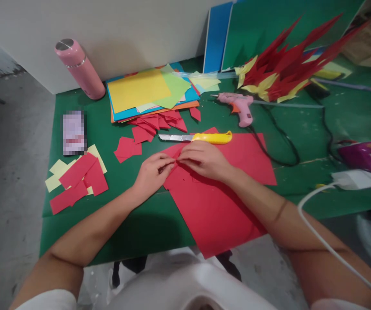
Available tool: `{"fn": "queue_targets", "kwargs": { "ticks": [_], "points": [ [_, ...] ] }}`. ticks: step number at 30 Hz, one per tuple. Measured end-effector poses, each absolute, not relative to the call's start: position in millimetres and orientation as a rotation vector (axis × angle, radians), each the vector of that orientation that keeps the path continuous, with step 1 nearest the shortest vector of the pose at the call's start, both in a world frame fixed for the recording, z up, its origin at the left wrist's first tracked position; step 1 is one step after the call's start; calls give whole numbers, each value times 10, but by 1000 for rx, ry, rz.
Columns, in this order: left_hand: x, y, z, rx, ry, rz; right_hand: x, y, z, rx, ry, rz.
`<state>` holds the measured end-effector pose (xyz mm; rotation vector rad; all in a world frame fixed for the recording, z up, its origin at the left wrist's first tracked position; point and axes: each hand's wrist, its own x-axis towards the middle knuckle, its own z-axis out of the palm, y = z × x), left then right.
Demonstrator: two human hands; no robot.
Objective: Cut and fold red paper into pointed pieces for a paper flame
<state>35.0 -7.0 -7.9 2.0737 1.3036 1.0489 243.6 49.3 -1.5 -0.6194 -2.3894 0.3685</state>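
Observation:
Between the fingertips of both hands is a small piece of red paper (174, 167), partly hidden by the fingers. My left hand (152, 173) pinches it from the left, and my right hand (205, 160) pinches it from the right. Beneath them lie large red paper sheets (217, 215), one reaching past the table's front edge. Just beyond my right hand rests a yellow-handled utility knife (213, 137), its blade pointing left. Small cut red paper pieces (145, 129) are heaped further back, with a few (128, 148) nearer my left hand.
Colored paper sheets (140, 91) are stacked at the back beside a pink bottle (81, 71). A pink glue gun (237, 105) trails a black cord. Red and yellow paper spikes (289, 64) stand back right. Left are a phone (74, 132) and paper strips (78, 172); a white cable (314, 234) crosses my right arm.

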Motion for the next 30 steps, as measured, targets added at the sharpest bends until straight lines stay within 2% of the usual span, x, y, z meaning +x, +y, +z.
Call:
{"fn": "queue_targets", "kwargs": {
  "ticks": [7, 30],
  "points": [
    [333, -62, -63, 2103, 1328, 1010, 2458, 529, -69, -504, -2470, 310],
    [287, -61, -81, 2476, 1256, 993, 2462, 545, -36, -517, -2521, 361]
  ]
}}
